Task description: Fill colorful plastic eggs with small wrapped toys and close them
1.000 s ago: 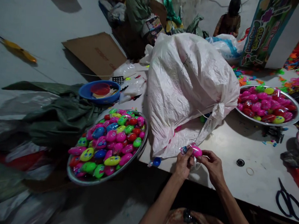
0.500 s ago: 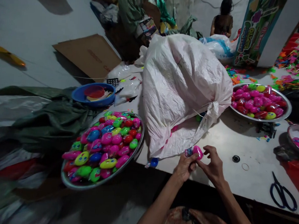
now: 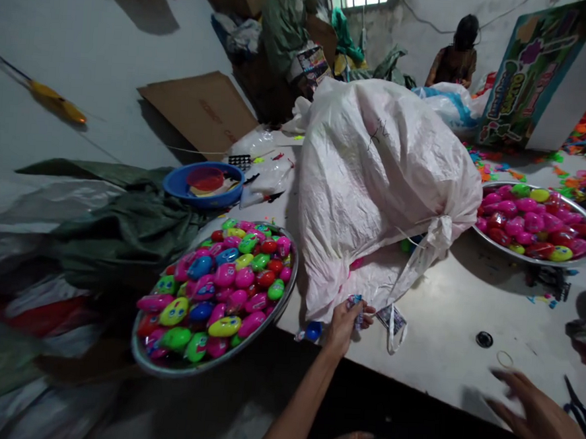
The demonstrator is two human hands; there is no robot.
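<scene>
Small printed packet (image 3: 355, 309) sits pinched btwn thumb & fingers of the L hand (image 3: 343, 322), over the near edge of a white table (image 3: 444, 351); a loose grip there could let it fall to the floor. Just R of it lies a printed card (image 3: 384, 318) w/ a white loop (image 3: 390, 343), which might snag a finger & get dragged along. Just L of the wrist, a blue piece (image 3: 312, 331) rests at the edge, where a bump could send it over. At near R, the R hand (image 3: 534, 410), blurred, has fingers spread & appears to hold nothing; scissors (image 3: 574, 396) lie close by, so a hasty sweep could shove them or nick skin. Farther L, a metal basin (image 3: 159, 368) is heaped w/ bright eggs (image 3: 224, 276), & a jolt to its rim could spill some. On the far side, a bulky white sack (image 3: 379, 178) might slump nearer if its knotted corner were tugged.
</scene>
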